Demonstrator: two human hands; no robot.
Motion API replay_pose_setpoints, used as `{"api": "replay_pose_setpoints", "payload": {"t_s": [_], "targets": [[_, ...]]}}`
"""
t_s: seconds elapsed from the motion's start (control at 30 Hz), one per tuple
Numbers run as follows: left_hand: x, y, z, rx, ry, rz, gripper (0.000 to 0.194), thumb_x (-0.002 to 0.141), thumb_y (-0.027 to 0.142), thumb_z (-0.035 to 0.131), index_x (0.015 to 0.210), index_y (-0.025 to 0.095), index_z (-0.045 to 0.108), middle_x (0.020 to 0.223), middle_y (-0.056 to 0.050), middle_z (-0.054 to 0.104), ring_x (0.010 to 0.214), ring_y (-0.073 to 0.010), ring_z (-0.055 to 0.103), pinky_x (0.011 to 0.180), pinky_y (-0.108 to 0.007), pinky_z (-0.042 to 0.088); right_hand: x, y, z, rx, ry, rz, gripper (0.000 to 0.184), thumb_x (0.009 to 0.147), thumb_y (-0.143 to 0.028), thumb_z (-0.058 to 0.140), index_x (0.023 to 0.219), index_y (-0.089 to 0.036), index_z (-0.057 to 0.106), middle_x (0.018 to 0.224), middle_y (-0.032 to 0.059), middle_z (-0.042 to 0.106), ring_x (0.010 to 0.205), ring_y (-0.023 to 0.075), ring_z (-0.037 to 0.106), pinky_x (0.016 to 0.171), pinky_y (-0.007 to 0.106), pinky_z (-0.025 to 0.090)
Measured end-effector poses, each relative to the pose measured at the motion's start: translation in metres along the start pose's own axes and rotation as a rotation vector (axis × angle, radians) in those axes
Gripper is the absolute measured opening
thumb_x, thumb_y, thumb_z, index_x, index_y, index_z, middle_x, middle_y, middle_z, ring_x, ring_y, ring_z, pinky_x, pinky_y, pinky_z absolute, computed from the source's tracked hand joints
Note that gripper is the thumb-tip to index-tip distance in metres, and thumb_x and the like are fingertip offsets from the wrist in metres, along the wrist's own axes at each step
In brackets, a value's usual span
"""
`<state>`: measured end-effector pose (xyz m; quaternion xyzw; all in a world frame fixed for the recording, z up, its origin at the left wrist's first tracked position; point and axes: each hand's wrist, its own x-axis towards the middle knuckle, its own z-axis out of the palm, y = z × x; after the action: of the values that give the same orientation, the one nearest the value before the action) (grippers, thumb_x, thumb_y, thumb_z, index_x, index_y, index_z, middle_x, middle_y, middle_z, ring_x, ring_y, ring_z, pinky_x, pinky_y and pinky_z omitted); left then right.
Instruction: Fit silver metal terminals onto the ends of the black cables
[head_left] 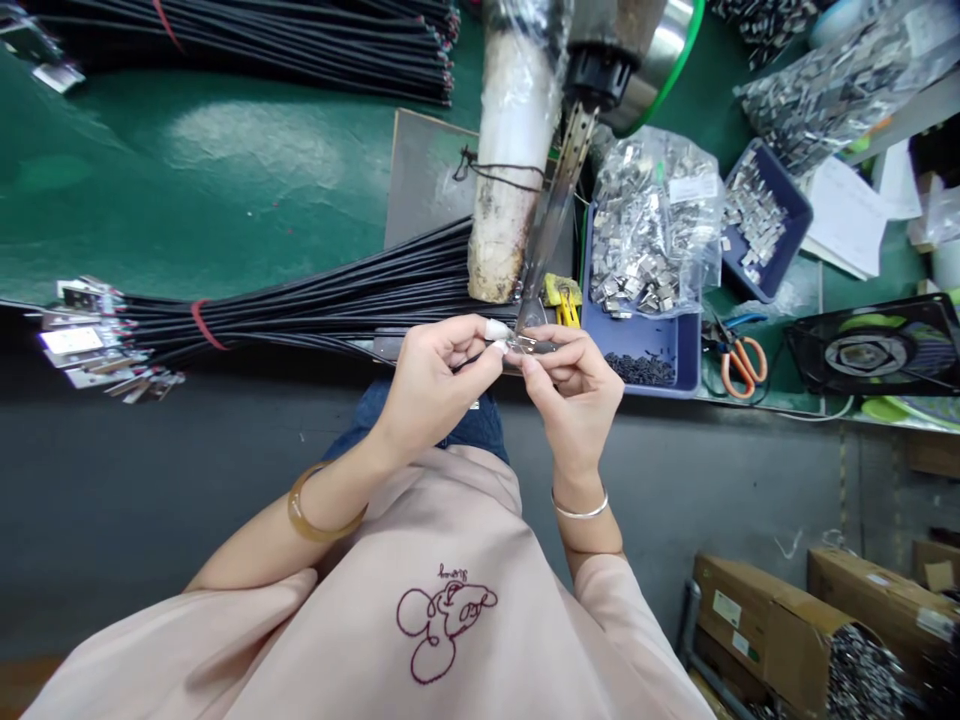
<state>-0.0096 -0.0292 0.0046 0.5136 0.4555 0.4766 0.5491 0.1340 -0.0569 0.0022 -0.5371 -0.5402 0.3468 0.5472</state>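
My left hand [442,375] is closed, with white covers on its fingertips, and pinches the end of a black cable [469,363]. Facing it, my right hand [574,385] is closed around a small shiny metal piece [536,345]; its exact kind is partly hidden by the fingers. The fingertips of both hands nearly meet at the bench edge. Just above them, a perforated metal tube [574,150] points down towards the fingers. Beside it hangs a thick white pipe [514,130] with a scorched lower end. Behind my left hand lies a bundle of black cables [315,300] tied with a red band.
A blue tray [686,360] right of my hands holds bagged metal connector shells [652,220] and small black parts. Farther right are another blue bin [795,225], orange-handled pliers [742,365] and a black fan [874,345]. More cables [300,45] lie at the back. Cardboard boxes [772,620] stand below.
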Motion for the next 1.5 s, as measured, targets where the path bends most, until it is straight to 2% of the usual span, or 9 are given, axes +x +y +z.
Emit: {"api": "replay_pose_setpoints", "payload": {"t_s": [0.2,0.47,0.53,0.63,0.77,1.1,1.33,1.43,1.5], "targets": [[0.0,-0.003,0.0,-0.005,-0.018,-0.032,0.007,0.081,0.017,0.063,0.074,0.016,0.064,0.054,0.004,0.051,0.047,-0.0057,0.044,0.047,-0.019,0.034,-0.002,0.002,0.0,-0.044,0.009,-0.05,0.009,0.089,-0.021,0.068,0.082,-0.021,0.063,0.105,0.0031,0.071,0.089,0.0139,0.076,0.073,0.024,0.065],[-0.004,-0.002,-0.001,-0.042,-0.019,-0.066,0.004,0.08,0.017,0.064,0.078,0.016,0.06,0.055,0.005,0.053,0.046,-0.0057,0.045,0.046,-0.019,0.036,-0.008,0.001,0.003,-0.245,0.086,-0.285,0.012,0.085,-0.011,0.07,0.085,-0.022,0.065,0.1,0.0012,0.074,0.088,0.0136,0.075,0.07,0.025,0.064],[-0.005,-0.001,-0.001,-0.055,-0.017,-0.042,0.005,0.081,0.017,0.063,0.079,0.016,0.059,0.058,0.004,0.057,0.049,-0.0062,0.05,0.049,-0.018,0.04,-0.008,0.0,0.004,-0.211,0.091,-0.246,0.012,0.086,-0.013,0.07,0.083,-0.022,0.064,0.1,0.0011,0.073,0.088,0.0135,0.075,0.07,0.024,0.064],[-0.007,0.002,-0.001,-0.053,-0.008,0.015,0.003,0.083,0.017,0.064,0.082,0.016,0.061,0.066,0.002,0.065,0.059,-0.0083,0.06,0.058,-0.019,0.047,-0.006,0.0,0.004,-0.097,0.049,-0.094,0.014,0.087,-0.018,0.069,0.079,-0.021,0.059,0.1,0.0009,0.072,0.081,0.0121,0.076,0.069,0.023,0.065],[-0.008,0.004,-0.002,-0.011,0.013,0.035,0.003,0.082,0.017,0.065,0.08,0.016,0.065,0.065,0.001,0.064,0.06,-0.0097,0.061,0.056,-0.019,0.046,-0.003,-0.002,0.002,-0.044,-0.003,-0.009,0.015,0.087,-0.021,0.071,0.078,-0.021,0.058,0.098,0.0005,0.071,0.076,0.0109,0.075,0.07,0.024,0.065],[-0.003,0.003,0.002,0.017,0.041,0.023,0.003,0.081,0.016,0.063,0.078,0.016,0.062,0.059,0.005,0.052,0.052,-0.0058,0.046,0.05,-0.018,0.035,0.006,-0.005,0.002,-0.279,0.019,-0.205,0.012,0.087,-0.018,0.07,0.078,-0.023,0.064,0.091,0.0003,0.07,0.085,0.0123,0.068,0.064,0.023,0.059],[-0.004,0.004,0.001,0.014,0.035,-0.005,0.004,0.081,0.018,0.066,0.078,0.018,0.063,0.059,0.004,0.051,0.052,-0.007,0.044,0.05,-0.02,0.034,0.008,-0.001,-0.001,-0.382,0.007,-0.401,0.014,0.086,-0.014,0.069,0.078,-0.024,0.062,0.092,0.0016,0.073,0.088,0.0168,0.07,0.076,0.036,0.062],[-0.005,0.003,0.0,0.007,0.015,-0.018,0.003,0.08,0.018,0.066,0.079,0.018,0.063,0.058,0.005,0.049,0.051,-0.0066,0.041,0.049,-0.02,0.033,0.015,0.006,0.001,-0.406,-0.018,-0.427,0.014,0.088,-0.015,0.066,0.081,-0.024,0.059,0.094,0.0023,0.074,0.089,0.0173,0.071,0.077,0.037,0.062],[-0.005,0.004,0.0,0.021,0.012,-0.013,0.002,0.08,0.018,0.066,0.079,0.018,0.064,0.058,0.004,0.049,0.051,-0.0066,0.041,0.049,-0.02,0.032,0.0,0.0,-0.006,-0.395,-0.032,-0.41,0.01,0.09,-0.017,0.064,0.085,-0.025,0.059,0.097,0.0028,0.074,0.091,0.0174,0.072,0.075,0.036,0.063]]}}
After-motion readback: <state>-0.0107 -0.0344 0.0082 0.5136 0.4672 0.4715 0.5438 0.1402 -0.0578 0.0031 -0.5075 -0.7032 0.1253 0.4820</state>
